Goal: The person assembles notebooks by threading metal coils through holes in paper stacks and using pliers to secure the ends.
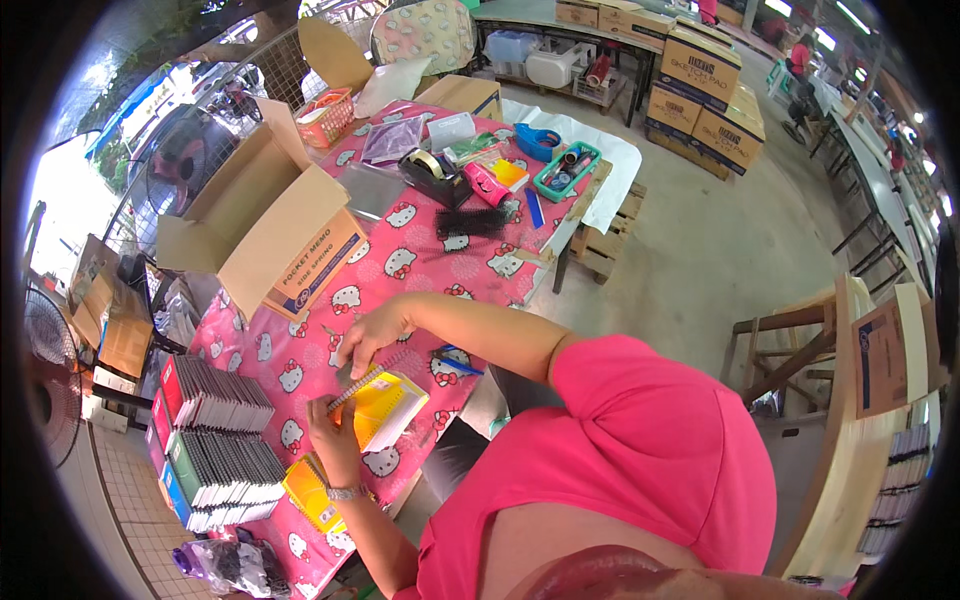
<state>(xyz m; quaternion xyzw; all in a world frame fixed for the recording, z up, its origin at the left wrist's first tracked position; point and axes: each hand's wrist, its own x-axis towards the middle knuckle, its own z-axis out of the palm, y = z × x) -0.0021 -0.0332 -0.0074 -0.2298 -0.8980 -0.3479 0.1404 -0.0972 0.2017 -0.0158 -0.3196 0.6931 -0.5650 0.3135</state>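
A small yellow spiral notebook is tilted up over the table, its wire-bound edge toward the upper left. Closed on its lower left side, near the spiral, is my left hand, with a watch on the wrist. My right hand is at the upper end of the spiral, fingers bent together. A thin object seems to stick out by its fingers, too small to make out. Beside my left wrist lie more yellow notebooks. A blue-handled tool rests to the right of the notebook.
Stacked spiral notebooks stand at the table's left. An open cardboard box sits beyond them. Farther back are a tape dispenser, black spiral coils and a green tray. The pink tablecloth has cartoon cat faces.
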